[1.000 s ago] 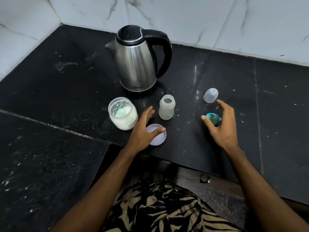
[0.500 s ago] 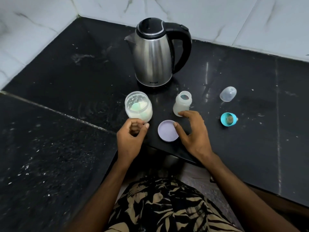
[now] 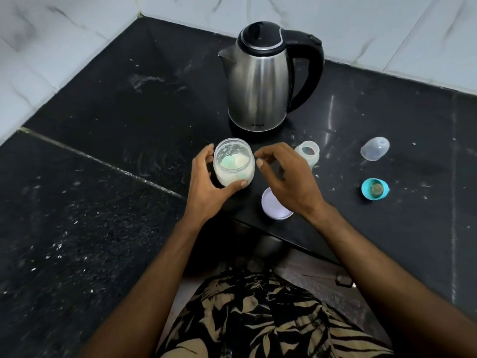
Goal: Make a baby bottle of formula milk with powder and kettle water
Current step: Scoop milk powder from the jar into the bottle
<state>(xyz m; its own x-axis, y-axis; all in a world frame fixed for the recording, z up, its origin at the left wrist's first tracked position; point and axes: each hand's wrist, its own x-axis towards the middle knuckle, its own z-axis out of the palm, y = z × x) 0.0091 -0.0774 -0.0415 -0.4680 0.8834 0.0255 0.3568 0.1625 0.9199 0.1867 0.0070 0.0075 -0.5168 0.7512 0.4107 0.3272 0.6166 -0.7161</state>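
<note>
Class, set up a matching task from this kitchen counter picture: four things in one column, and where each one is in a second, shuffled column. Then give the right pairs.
Things
1. powder jar
2. kettle
3. teal nipple ring
4. white lid

Places
A. at the back of the counter, near the wall
B. lying flat under the right hand, near the counter's front edge
C. gripped in the left hand
D. on its side at the far right, in front of the clear cap

Pairs: 1-C, 2-A, 3-D, 4-B
</note>
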